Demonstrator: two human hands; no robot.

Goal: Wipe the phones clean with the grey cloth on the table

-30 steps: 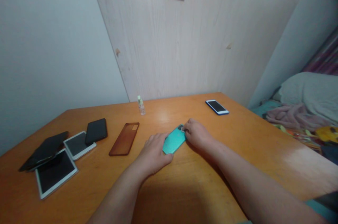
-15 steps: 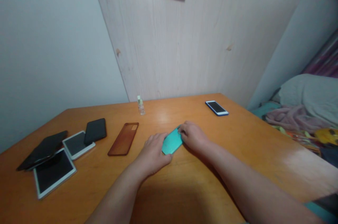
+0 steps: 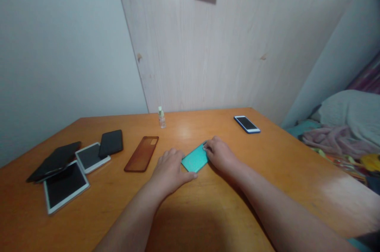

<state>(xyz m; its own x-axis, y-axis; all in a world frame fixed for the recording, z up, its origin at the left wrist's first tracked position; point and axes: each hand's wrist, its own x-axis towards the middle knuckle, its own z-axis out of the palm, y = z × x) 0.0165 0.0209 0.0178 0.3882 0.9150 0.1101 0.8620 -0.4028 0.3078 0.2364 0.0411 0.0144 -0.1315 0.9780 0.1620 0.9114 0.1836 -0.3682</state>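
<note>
A turquoise phone (image 3: 195, 159) lies flat on the wooden table, its plain back facing up. My left hand (image 3: 170, 170) grips its left end, with the thumb along the near edge and the fingers at the far side. On the phone's far right part rests my right hand (image 3: 219, 153), its fingers curled and pressed together. A small pale bit shows at those fingertips, too little to name. Left of my hands lies an empty brown phone case (image 3: 141, 155) with a camera cutout.
A small clear spray bottle (image 3: 162, 119) stands near the back edge. At back right lies a white phone in a blue case (image 3: 247, 124). On the left are white tablets (image 3: 67, 186), a black phone-like slab (image 3: 111, 143) and a black folder-like case (image 3: 56, 161). Bedding (image 3: 350, 113) is heaped beyond the right edge.
The view has shifted slightly. My left hand's thumb and fingers are a little wider apart on the phone, and my right hand has slid slightly over its back.
</note>
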